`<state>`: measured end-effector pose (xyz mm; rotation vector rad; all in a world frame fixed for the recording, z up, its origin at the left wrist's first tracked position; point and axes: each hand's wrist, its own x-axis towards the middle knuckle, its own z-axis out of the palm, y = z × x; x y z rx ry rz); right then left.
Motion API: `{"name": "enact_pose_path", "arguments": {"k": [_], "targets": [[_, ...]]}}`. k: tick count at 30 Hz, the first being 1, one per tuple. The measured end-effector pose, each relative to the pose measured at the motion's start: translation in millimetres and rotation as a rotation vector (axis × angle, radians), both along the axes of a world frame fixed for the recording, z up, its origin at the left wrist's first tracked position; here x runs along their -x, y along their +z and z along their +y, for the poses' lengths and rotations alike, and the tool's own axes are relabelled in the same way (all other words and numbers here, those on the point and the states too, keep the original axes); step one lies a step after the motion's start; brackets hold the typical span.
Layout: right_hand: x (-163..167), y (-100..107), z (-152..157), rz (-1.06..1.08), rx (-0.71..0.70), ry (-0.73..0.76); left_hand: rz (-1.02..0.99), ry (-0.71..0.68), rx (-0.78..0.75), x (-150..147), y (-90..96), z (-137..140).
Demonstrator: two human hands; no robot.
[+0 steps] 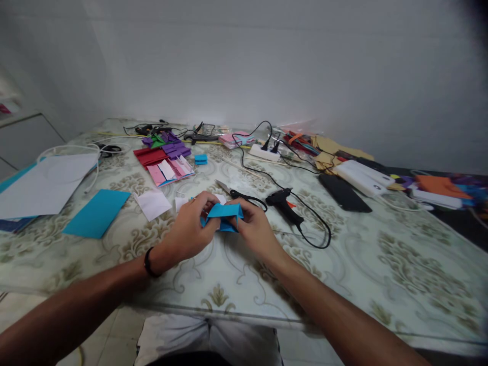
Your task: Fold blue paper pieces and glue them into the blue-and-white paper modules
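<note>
Between both hands, just above the table, is a folded piece of blue paper. My left hand is closed on its left end, thumb in front. On the right end, my right hand pinches the same paper, its fingers partly hidden behind the folds. Scissors with black handles lie just beyond my right hand. A black glue gun rests to the right of them. White paper scraps and a flat blue sheet lie to the left.
Folded red, pink and purple papers and a small blue folded piece sit farther back. A white power strip with black cables stands behind. A black phone and a white device lie right; large white sheets lie left.
</note>
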<state>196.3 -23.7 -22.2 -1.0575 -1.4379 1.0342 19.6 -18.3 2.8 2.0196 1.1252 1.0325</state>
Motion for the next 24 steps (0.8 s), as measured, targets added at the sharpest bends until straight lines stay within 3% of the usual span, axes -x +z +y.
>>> {"name": "enact_pose_path", "arguments": {"k": [6,13,18,24], "targets": [[0,7,-6,-0.248,-0.134,-0.119,0.088,0.015,-0.094,2,1.3,2],[0,9,-13,-0.438,-0.385,-0.203,0.179,0.027,-0.272,7,-4.1,6],[3,9,-22,-0.465,-0.537,-0.282,0.178,0.075,-0.424,8,-2.2,-1],[5,9,-25,-0.405,-0.761,-0.239,0.018,-0.005,-0.366,12,-4.8,-9]]}}
